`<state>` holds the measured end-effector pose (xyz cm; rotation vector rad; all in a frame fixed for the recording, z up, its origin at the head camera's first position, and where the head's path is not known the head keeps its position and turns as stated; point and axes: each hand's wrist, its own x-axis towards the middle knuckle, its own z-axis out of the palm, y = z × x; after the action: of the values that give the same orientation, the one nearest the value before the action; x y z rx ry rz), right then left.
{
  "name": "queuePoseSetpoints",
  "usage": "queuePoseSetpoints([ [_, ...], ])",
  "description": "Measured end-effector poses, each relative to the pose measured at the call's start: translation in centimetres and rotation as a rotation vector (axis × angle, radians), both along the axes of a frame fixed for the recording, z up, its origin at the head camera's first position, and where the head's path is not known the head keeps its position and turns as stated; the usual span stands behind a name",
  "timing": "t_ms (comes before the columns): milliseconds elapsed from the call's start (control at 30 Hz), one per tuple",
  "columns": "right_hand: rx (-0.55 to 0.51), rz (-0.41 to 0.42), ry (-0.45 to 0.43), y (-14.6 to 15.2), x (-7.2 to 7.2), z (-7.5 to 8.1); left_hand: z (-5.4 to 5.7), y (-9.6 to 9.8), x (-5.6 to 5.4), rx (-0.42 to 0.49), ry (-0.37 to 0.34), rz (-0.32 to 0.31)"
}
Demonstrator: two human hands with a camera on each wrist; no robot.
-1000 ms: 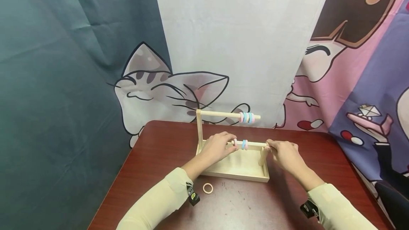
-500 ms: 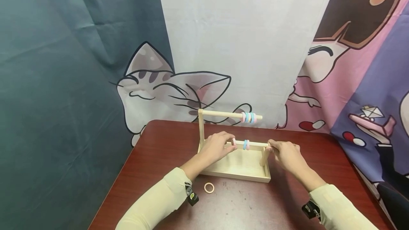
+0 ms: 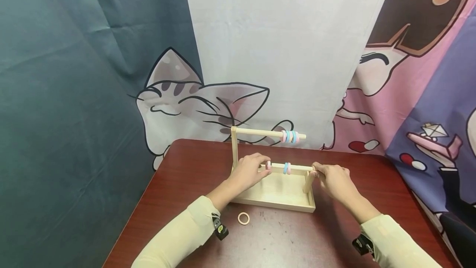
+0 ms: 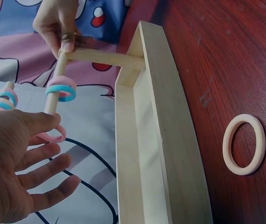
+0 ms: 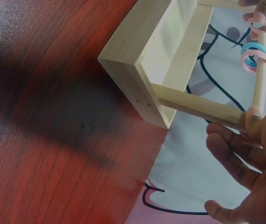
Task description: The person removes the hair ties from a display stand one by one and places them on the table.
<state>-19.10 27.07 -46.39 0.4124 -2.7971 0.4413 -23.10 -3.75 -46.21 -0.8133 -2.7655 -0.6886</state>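
My left hand (image 3: 247, 175) pinches a pink ring (image 3: 268, 165) between thumb and index finger, right at the free left end of the lower wooden rod (image 3: 302, 168). In the left wrist view its other fingers are spread. A blue ring (image 4: 68, 97) and another pink ring (image 5: 263, 59) sit together around the rod's middle. My right hand (image 3: 334, 180) holds the rod's right end with thumb and fingers, where it meets the short post (image 5: 203, 106). The post rises from the right end of a shallow wooden tray (image 3: 275, 205).
A taller post (image 3: 234, 148) at the tray's left carries an upper rod (image 3: 256, 132), with several pink, blue and pale rings (image 3: 287, 137) near its free end. One plain wooden ring (image 4: 260, 145) lies on the red-brown table (image 3: 193, 168) before the tray. A printed curtain (image 3: 290, 53) hangs behind.
My left hand has slid leftward along the lower rod with the pink ring, away from the other two rings, to the rod's left end. My right hand stays at the right end.
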Motion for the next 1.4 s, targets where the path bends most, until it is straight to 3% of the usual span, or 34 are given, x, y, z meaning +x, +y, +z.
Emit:
queuePoseSetpoints([
  [667,0.002,0.007,0.015,0.0,0.1,0.2,-0.3,-1.3,0.2,-0.033,-0.001,0.048],
  [1000,0.004,0.0,0.004,0.1,0.3,0.0,-1.4,-2.5,0.9,-0.028,-0.036,0.067],
  [1400,0.016,0.001,0.01,0.1,0.1,0.0,-1.9,-2.8,1.5,0.0,-0.049,0.03],
])
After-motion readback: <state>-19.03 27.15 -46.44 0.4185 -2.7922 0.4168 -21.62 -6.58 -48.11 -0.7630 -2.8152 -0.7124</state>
